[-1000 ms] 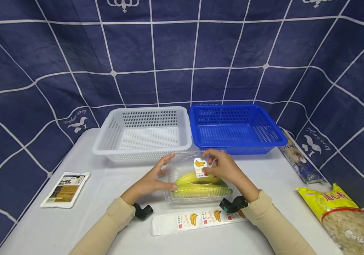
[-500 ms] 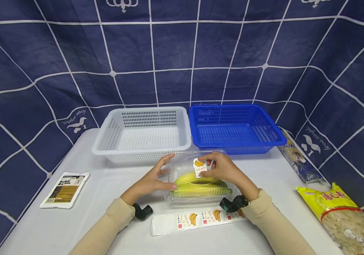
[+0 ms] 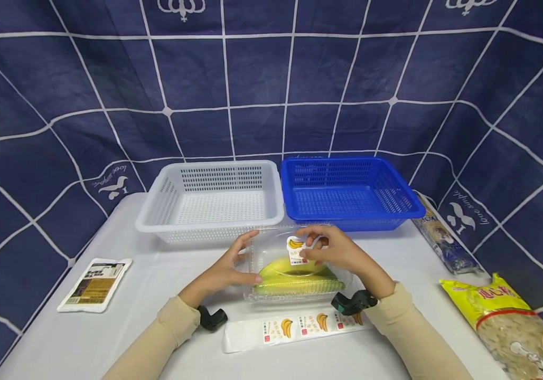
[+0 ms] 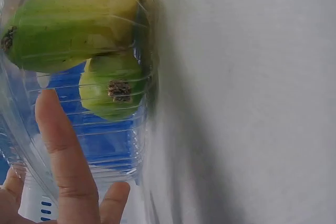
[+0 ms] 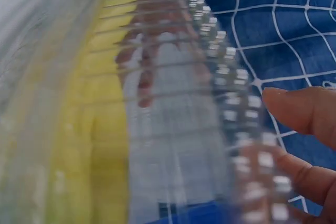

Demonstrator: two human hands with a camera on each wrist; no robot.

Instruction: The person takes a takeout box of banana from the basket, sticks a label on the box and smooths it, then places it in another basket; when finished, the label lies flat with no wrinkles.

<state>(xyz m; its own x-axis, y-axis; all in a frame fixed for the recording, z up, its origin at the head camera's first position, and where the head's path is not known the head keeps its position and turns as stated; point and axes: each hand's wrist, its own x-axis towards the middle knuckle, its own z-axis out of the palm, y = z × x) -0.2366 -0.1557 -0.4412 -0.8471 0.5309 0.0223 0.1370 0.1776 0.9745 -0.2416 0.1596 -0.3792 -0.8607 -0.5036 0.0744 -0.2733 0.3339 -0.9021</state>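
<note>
A clear plastic clamshell box (image 3: 271,248) stands on the white table with greenish-yellow bananas (image 3: 295,285) inside. On its lid lies a white sticker (image 3: 297,250) printed with bananas. My left hand (image 3: 226,269) is spread along the box's left side, thumb near the front corner and fingers farther back. In the left wrist view, one straight finger (image 4: 68,156) reaches along the clear wall. My right hand (image 3: 335,250) is over the lid's right part, its thumb at the sticker's edge and its other fingers bent above. Whether the sticker is fully stuck down cannot be told.
A strip of banana stickers (image 3: 290,330) lies in front of the box. Behind stand a white basket (image 3: 209,229) and a blue basket (image 3: 352,217). A flat packet (image 3: 94,285) lies left; a yellow bag (image 3: 504,316) and a dark packet (image 3: 449,237) lie right.
My right fingers have shifted slightly over the sticker, left and then partly back. My left hand stays at the box's side. The box has barely moved.
</note>
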